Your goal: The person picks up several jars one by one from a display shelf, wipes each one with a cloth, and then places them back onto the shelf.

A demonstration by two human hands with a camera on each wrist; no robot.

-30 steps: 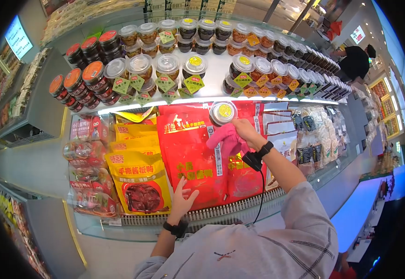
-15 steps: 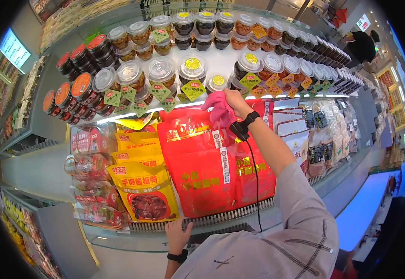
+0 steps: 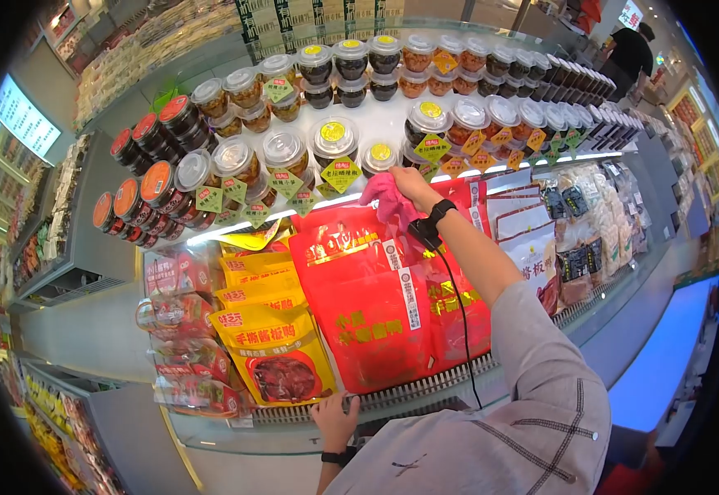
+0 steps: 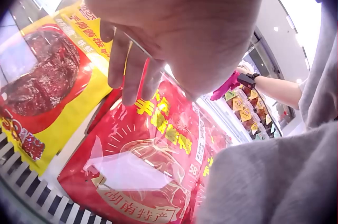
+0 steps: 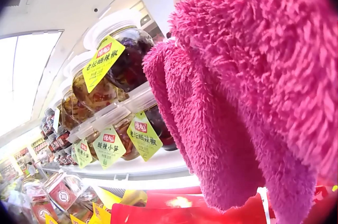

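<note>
My right hand grips a fluffy pink cloth at the front edge of the white shelf. Directly behind the cloth stands a clear-lidded jar with a yellow round sticker; the cloth overlaps its lower part in the head view. In the right wrist view the cloth hangs in folds and covers most of that hand. My left hand is at the glass front panel of the case, its fingers hooked over the top edge beside the yellow and red food bags.
Rows of stacked jars with diamond tags line the shelf. Below lie yellow bags, red bags and white packs. A black cable trails from the right wrist. A person in black stands far back.
My right hand has moved up from over the red bags to the shelf with the cloth, and the jar now stands there. My left hand has drawn back from the red bags to the glass edge.
</note>
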